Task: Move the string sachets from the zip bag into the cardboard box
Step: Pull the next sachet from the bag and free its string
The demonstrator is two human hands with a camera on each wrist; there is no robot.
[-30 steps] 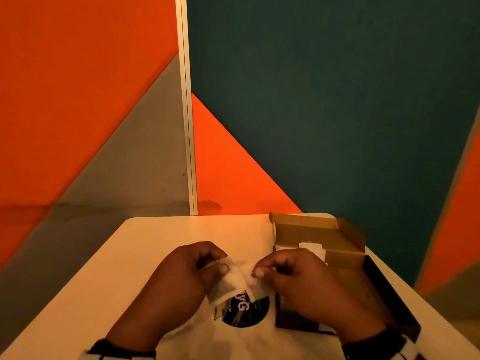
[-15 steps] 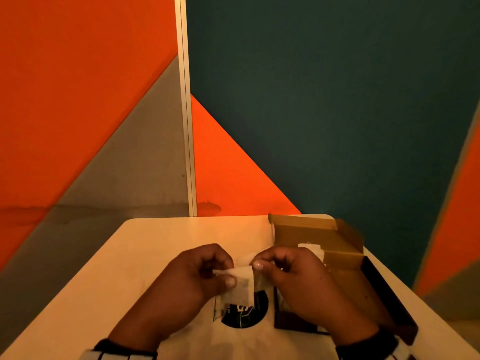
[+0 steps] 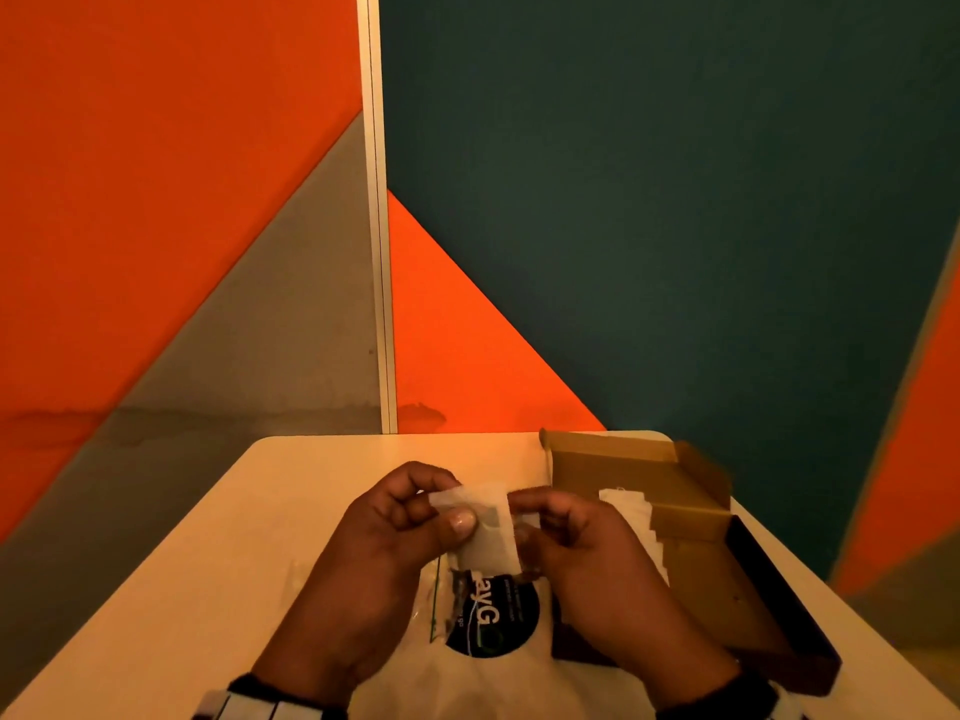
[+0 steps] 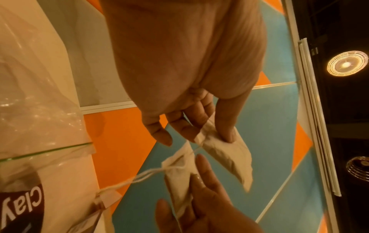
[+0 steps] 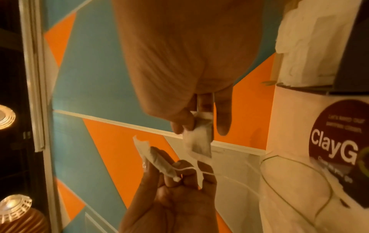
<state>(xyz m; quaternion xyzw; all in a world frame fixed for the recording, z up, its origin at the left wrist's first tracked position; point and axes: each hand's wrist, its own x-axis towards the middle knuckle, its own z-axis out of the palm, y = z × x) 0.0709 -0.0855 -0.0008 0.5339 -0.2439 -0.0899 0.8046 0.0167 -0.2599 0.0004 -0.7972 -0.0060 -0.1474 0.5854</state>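
Both hands hover just above the clear zip bag (image 3: 493,623) with its round black label. My left hand (image 3: 453,512) pinches one white string sachet (image 3: 485,527) between thumb and fingers. My right hand (image 3: 523,524) pinches a second sachet (image 5: 197,138), mostly hidden behind the first in the head view. Their strings (image 4: 139,175) trail down towards paper tags (image 4: 108,199) at the bag's mouth. The open cardboard box (image 3: 613,459) stands right of my hands, with several white sachets (image 3: 626,504) inside.
The pale table (image 3: 218,563) ends close behind the box at an orange, grey and teal wall panel (image 3: 649,226). A dark lid or tray (image 3: 769,605) joins the box on the near right. Bare tabletop lies to the left.
The hands have drawn closer and lifted a little. The left hand's sachet now overlaps the right hand's fingertips, where a second earlier a gap lay between them.
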